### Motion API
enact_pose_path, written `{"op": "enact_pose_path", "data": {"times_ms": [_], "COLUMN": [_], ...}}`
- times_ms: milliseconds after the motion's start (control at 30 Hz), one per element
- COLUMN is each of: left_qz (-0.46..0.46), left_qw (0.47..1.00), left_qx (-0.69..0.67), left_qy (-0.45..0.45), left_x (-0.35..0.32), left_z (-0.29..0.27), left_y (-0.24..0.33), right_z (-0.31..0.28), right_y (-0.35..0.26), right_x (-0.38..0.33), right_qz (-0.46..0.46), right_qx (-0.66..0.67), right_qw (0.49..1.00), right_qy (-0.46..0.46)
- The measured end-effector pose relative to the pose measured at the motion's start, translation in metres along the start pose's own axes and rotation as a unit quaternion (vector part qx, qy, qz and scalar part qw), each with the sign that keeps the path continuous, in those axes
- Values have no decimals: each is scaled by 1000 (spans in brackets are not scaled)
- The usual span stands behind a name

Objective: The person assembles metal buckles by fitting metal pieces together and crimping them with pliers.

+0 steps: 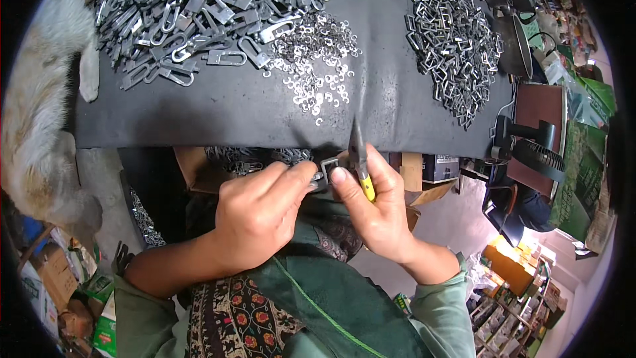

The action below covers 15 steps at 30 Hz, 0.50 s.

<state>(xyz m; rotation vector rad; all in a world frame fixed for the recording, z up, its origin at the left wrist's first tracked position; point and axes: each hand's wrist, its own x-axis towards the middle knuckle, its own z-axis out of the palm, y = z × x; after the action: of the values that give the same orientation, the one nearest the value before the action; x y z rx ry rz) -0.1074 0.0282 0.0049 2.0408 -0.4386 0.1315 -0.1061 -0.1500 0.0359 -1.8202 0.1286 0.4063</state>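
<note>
My left hand (262,209) and my right hand (374,202) meet just below the front edge of a black-covered table (218,116). Between their fingertips sits a small square metal buckle (329,167), pinched from both sides. My right hand also grips pliers with yellow handles (360,159), jaws pointing up toward the table. On the table lie a heap of flat grey metal clasps (199,10), a scatter of small open metal rings (315,59) and a pile of rectangular metal loops (450,40).
A light-furred animal (40,113) lies along the table's left edge. A small black fan (530,159) and dark pots (510,20) stand at the right. A cardboard box with more metal parts (252,159) sits under the table edge. Cartons and packets crowd the floor at both sides.
</note>
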Motion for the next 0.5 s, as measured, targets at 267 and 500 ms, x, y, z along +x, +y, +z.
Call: {"op": "enact_pose_path", "data": {"times_ms": [267, 500], "left_qz": [12, -404], "left_qw": [996, 764], "left_qx": [-17, -466], "left_qy": [-84, -190], "left_x": [0, -13], "left_z": [-12, -26], "left_y": [-1, -16], "right_z": [-8, -34], "right_y": [-9, -41], "right_x": [1, 13], "right_qz": [101, -200], "right_qx": [95, -600], "right_qw": [989, 774], "right_qy": [-52, 31]}}
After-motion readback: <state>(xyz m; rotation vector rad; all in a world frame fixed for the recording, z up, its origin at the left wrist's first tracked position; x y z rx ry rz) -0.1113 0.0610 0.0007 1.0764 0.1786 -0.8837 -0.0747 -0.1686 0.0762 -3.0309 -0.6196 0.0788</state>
